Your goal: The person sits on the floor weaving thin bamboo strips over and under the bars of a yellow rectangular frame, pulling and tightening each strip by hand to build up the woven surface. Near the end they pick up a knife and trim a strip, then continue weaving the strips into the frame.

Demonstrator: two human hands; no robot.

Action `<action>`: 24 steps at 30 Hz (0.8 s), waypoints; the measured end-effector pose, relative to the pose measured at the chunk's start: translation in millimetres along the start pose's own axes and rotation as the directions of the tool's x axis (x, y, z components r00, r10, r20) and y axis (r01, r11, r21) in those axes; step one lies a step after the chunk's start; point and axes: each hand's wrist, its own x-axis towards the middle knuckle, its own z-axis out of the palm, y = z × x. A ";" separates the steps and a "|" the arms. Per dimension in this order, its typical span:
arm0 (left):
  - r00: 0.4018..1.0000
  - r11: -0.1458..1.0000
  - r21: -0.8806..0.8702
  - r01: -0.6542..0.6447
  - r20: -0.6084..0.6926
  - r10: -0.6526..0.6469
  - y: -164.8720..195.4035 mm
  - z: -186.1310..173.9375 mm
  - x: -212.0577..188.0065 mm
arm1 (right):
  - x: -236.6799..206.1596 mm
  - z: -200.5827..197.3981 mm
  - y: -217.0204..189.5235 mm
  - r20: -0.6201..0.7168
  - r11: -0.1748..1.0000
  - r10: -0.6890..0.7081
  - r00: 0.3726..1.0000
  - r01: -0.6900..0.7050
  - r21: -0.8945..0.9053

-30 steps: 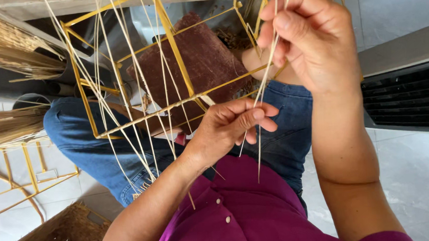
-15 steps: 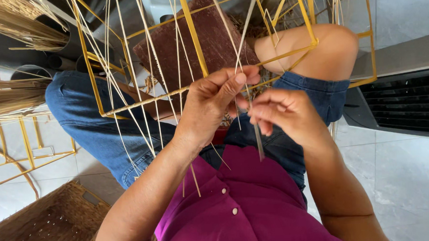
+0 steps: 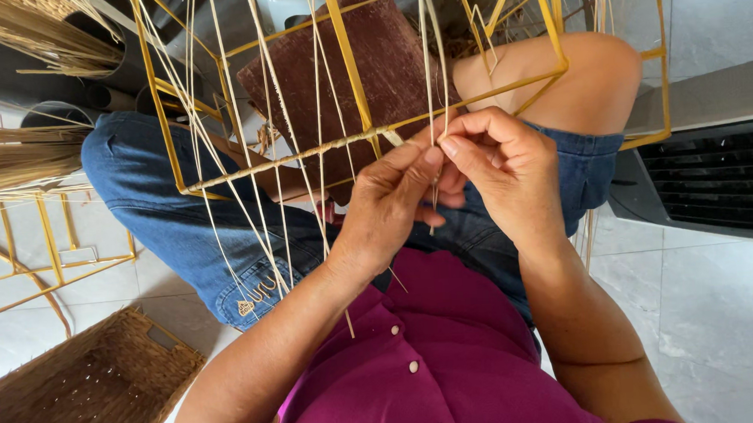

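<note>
Woven cane basket (image 3: 85,394) at lower left, cut off by the frame edge. Above it, dry straw bundles (image 3: 13,157) run out of view at the left margin. Yellow wire frame (image 3: 347,67) rests over the denim-clad lap; its top is cropped. Pale reed strands (image 3: 262,157) hang across the frame, upper ends out of sight. Left hand (image 3: 389,202) and right hand (image 3: 499,175) meet at the frame's wrapped lower bar, fingertips pressed together, pinching one thin strand (image 3: 428,71). Exact grip point is hidden between the fingers. Brown board (image 3: 369,74) lies behind the frame, partly screened.
</note>
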 end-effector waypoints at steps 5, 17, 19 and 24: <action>0.998 0.979 0.194 -0.066 -0.009 0.069 -1.9 3.8 -3.7 | 4.4 -1.2 -1.8 0.051 1.000 -0.011 0.999 0.011 -0.001; 0.972 0.986 0.009 0.164 0.167 -0.163 -3.2 -15.4 -0.5 | 14.5 -9.5 13.8 0.083 1.000 0.001 0.997 0.002 -0.030; 0.968 0.984 0.005 0.181 0.176 -0.179 -0.4 -15.8 0.7 | 15.3 -9.9 14.6 0.081 0.998 0.008 0.997 -0.002 -0.064; 0.962 0.980 0.007 0.201 0.190 -0.198 4.6 -18.2 3.3 | 15.9 -7.3 12.8 0.076 0.996 0.008 0.997 -0.001 -0.093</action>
